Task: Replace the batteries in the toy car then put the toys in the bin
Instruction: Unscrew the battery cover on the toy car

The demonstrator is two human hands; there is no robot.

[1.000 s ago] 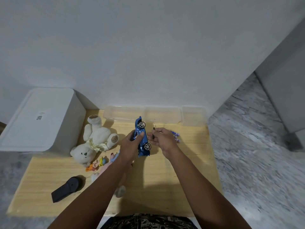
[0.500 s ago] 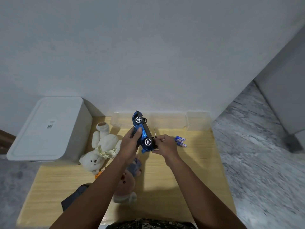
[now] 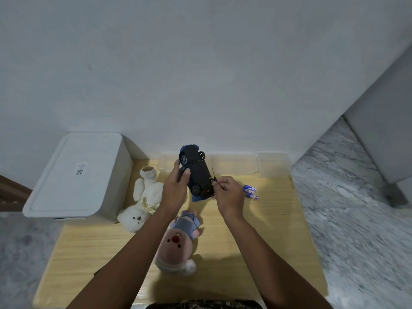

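The blue toy car (image 3: pixel 197 175) is held above the wooden table (image 3: pixel 267 230), turned so its black underside and wheels face me. My left hand (image 3: pixel 176 188) grips its left side. My right hand (image 3: pixel 227 195) pinches a thin screwdriver (image 3: pixel 214 176) beside the car's near end, its shaft pointing up. Several blue batteries (image 3: pixel 250 191) lie on the table just right of my right hand. A white teddy bear (image 3: pixel 142 197) lies left of my left arm. A pink plush doll in a blue outfit (image 3: pixel 178 239) lies between my forearms.
A white lidded bin (image 3: pixel 75 175) stands at the table's left edge. Clear plastic containers (image 3: pixel 245 163) line the back edge against the wall. Marble floor (image 3: pixel 356 208) lies to the right of the table.
The car has been lifted and rolled from its blue side to underside up. My right hand with the screwdriver has stayed close to its near end. My view has shifted, uncovering the pink doll.
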